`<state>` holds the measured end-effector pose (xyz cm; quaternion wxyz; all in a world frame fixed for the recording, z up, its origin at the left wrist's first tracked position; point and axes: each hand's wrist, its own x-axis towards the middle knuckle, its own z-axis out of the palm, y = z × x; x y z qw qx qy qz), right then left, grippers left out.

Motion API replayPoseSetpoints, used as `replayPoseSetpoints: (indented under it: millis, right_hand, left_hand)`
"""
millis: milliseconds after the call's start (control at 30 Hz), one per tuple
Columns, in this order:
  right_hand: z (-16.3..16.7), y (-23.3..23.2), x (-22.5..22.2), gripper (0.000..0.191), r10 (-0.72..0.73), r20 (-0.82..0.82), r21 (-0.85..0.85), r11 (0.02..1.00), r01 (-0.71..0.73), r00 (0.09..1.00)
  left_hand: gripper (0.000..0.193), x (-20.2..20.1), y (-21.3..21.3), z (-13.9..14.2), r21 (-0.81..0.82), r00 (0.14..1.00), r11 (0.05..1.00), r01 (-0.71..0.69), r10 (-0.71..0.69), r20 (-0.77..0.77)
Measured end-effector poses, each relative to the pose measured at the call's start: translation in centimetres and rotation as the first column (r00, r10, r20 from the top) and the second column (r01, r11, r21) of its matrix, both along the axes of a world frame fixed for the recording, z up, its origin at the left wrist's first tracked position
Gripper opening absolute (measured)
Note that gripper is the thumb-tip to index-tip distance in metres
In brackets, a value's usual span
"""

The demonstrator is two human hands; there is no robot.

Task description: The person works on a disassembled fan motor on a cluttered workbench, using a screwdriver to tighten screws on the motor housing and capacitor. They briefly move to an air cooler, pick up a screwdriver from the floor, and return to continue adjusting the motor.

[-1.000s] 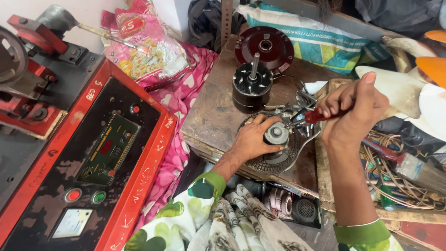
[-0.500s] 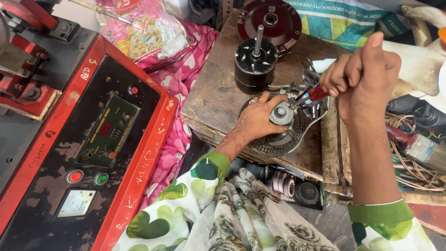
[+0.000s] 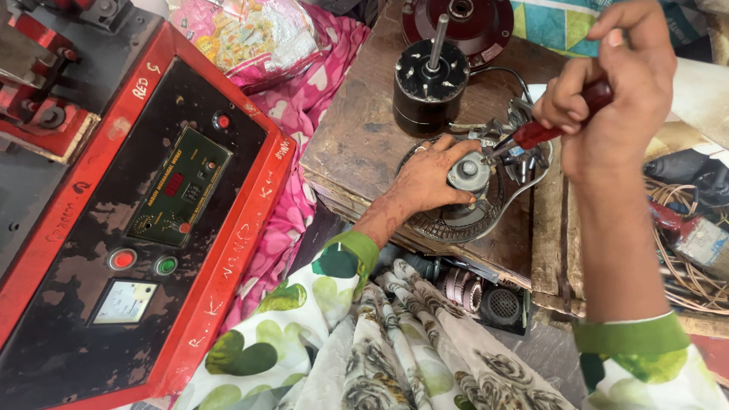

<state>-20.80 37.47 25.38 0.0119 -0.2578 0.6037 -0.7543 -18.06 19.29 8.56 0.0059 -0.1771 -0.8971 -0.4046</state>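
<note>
Two hands at work on the wooden desk (image 3: 357, 144): the left hand (image 3: 425, 178) clamps down around a small grey motor part (image 3: 468, 173) sitting on a round metal grille (image 3: 456, 220), fingers curled. Right hand (image 3: 607, 106) is fisted on a red-handled screwdriver (image 3: 543, 130), tip angled into that part. Black rotor with upright shaft (image 3: 430, 83) stands just behind; red control machine (image 3: 144, 220) sits far left.

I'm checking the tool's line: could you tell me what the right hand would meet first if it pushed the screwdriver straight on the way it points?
Most likely the small grey motor that the left hand steadies; the right hand aims the red-handled screwdriver at it.
</note>
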Motion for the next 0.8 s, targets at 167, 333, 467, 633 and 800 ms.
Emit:
replayPoseSetpoints:
  millis: [167, 333, 467, 633, 800]
  right_hand:
    - [1.0, 0.3, -1.8, 0.012, 0.2, 0.087, 0.013, 0.979, -0.201, 0.976]
    - [0.4, 0.0, -3.5, 0.022, 0.135, 0.064, 0.12, 0.983, -0.142, 0.989]
    - [-0.8, -0.9, -3.1, 0.033, -0.31, -0.186, 0.039, 0.946, 0.323, 0.932]
    - [-1.9, -1.9, -2.1, 0.032, -0.068, -0.019, -0.193, 0.979, 0.063, 0.997]
    - [-1.5, -2.0, -2.6, 0.052, 0.469, 0.11, -0.106, 0.882, -0.458, 0.877]
  left_hand:
    - [0.086, 0.0, -0.2, 0.0, -0.009, 1.0, 1.0, 0.016, -0.016, -0.016]
    - [0.085, 0.1, -0.2, 0.3, -0.002, 1.0, 1.0, 0.021, -0.021, -0.023]
    - [0.085, 0.1, -0.1, 0.5, -0.011, 1.0, 1.0, 0.011, -0.011, 0.01]
    - [0.086, 0.3, 0.0, 0.6, 0.013, 1.0, 1.0, 0.005, -0.005, 0.011]
    - [0.086, 0.4, -0.1, 1.0, -0.027, 0.998, 1.0, 0.006, -0.004, 0.055]
